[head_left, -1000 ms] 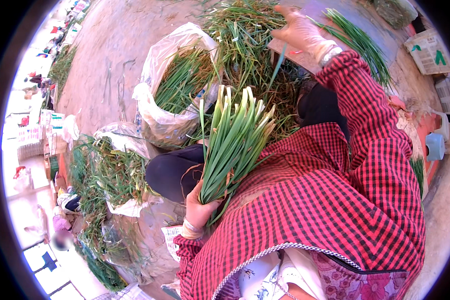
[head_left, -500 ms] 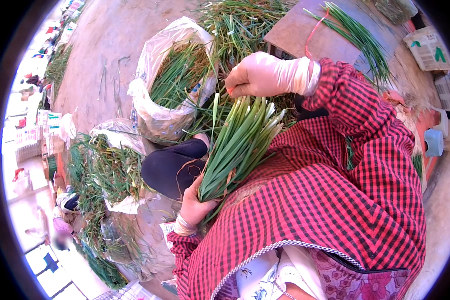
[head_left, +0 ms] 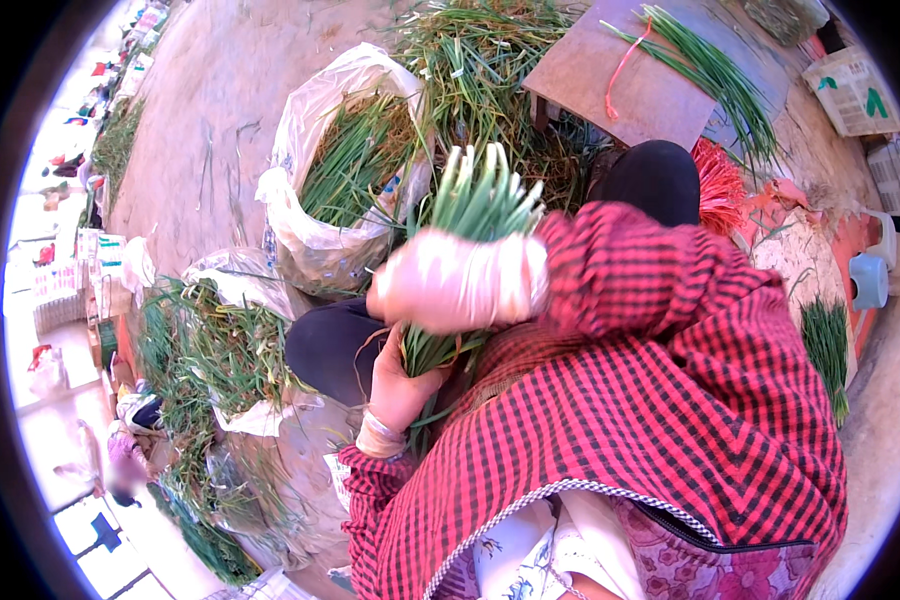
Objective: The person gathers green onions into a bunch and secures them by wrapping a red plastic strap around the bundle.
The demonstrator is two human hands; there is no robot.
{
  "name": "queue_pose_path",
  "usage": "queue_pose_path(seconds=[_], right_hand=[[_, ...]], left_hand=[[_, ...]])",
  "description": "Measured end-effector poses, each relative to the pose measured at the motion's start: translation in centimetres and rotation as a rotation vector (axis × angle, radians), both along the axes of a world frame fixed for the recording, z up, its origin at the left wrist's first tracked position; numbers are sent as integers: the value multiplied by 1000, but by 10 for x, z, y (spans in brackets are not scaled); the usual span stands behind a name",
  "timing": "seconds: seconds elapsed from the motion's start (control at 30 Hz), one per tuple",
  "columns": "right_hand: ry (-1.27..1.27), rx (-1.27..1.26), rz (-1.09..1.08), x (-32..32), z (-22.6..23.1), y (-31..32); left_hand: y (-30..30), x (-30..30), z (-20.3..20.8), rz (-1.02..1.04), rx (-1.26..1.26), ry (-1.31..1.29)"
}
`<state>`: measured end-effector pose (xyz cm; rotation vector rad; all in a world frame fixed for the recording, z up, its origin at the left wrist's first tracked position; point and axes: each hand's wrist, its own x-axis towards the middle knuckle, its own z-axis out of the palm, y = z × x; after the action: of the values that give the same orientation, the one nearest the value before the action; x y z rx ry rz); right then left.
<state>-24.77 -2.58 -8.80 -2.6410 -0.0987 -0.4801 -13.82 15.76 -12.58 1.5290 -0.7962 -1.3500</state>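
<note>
A thick bunch of chives [head_left: 485,203] stands tilted in front of my lap, its pale cut stems uppermost. My left hand [head_left: 402,385] is closed around its lower, leafy end. Across the middle of the bunch passes my right hand [head_left: 440,282], smeared by motion and hiding part of the leaves. The fingers of that hand do not show clearly, so what they hold, if anything, cannot be made out. White wrapping covers the right hand and wrist, with a similar band at the left wrist.
Beyond my knee stands a white plastic bag [head_left: 295,215] of greens, beside a heap of loose chives [head_left: 470,60]. A low board [head_left: 610,85] bears another bunch and a red tie. Red strands [head_left: 718,188] lie at right. More greens [head_left: 210,340] are piled at left.
My right hand has moved down and left from above the stem ends to across the bunch. The bunch is more upright, and the left hand still grips its leafy end.
</note>
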Motion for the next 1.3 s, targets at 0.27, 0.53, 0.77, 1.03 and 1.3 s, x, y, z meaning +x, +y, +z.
queue_pose_path(seconds=[0.27,0.53,0.77,1.03,1.3], right_hand=[[382,952,460,-41,27,24],[-245,1149,-601,-93,-7,-111],[-271,653,-518,-58,-32,-91],[-394,1147,-615,-92,9,-135],[5,1024,-494,-58,5,-90]], left_hand=[[-8,6,-1,214,-49,211],[0,24,-9,205,-56,418],[-1,12,-9,199,-125,423],[6,13,-5,206,-105,269],[14,21,-32,232,-60,146]])
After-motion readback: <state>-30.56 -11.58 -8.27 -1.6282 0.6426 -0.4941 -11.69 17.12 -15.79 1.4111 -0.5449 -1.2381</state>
